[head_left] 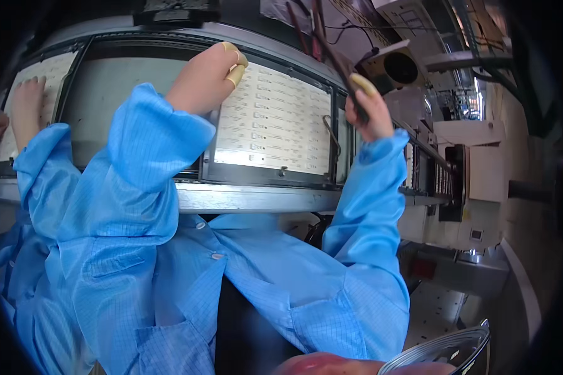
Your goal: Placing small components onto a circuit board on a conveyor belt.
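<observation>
A white panel with repeated rows of small parts (275, 119), which looks like a circuit board panel, lies in a dark frame (269, 174) on a conveyor line. My left hand (206, 78), yellow finger cots on its fingertips, hangs over the panel's upper left corner. Its fingers are curled together, and whatever they may hold is hidden. To the right of the panel my right hand (374, 115) is raised, a yellow cot on one finger. It is wrapped round a long, dark, slender tool (339, 62) that slants up and left; its exact kind cannot be made out.
A co-worker's hand (28, 106) rests on another white panel (56, 72) at the far left. A metal rail (250, 197) edges the line in front of me. A dark curved piece (331, 134) lies by the panel's right side. Boxy equipment (391, 65) stands at the back right.
</observation>
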The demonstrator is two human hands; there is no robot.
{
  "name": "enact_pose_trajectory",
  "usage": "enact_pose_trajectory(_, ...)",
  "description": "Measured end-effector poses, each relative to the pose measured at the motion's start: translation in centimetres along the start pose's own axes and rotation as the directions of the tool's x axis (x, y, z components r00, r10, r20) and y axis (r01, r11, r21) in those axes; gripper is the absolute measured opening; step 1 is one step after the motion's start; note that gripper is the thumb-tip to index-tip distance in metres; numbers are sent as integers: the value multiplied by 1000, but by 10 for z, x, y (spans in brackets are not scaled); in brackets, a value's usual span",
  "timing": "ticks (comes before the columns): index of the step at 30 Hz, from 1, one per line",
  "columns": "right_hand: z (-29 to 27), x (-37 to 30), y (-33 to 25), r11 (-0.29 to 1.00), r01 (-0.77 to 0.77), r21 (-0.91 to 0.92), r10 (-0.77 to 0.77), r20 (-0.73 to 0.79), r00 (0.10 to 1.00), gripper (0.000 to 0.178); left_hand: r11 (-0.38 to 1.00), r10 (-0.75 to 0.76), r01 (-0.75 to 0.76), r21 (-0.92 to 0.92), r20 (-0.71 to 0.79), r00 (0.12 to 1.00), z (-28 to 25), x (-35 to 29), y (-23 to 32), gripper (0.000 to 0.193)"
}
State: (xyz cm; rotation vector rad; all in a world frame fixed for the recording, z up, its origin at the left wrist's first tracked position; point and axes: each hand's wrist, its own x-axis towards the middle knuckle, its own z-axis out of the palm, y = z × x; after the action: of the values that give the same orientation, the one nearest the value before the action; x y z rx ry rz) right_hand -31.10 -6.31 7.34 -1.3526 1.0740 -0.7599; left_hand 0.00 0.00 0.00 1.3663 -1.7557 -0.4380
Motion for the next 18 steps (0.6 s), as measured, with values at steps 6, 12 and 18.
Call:
enact_pose_trajectory(6, 3, -82, 65, 951, 132, -281, -187, -178, 966, 53, 943, 333, -308, -126, 363, 870, 39, -7, 59, 21)
enact_pose_trajectory(12, 29, -91, 91, 615, 51, -787, -363, -225, 904, 49, 972, 159, -229, 43, 599, 785, 80, 5, 78, 37)
enact_pose_trajectory(18, 34, -89, 101, 518, 48, -854, -322, -143, 936, 45, 958, 36, -205, 199, 627, 778, 104, 24, 76, 59)
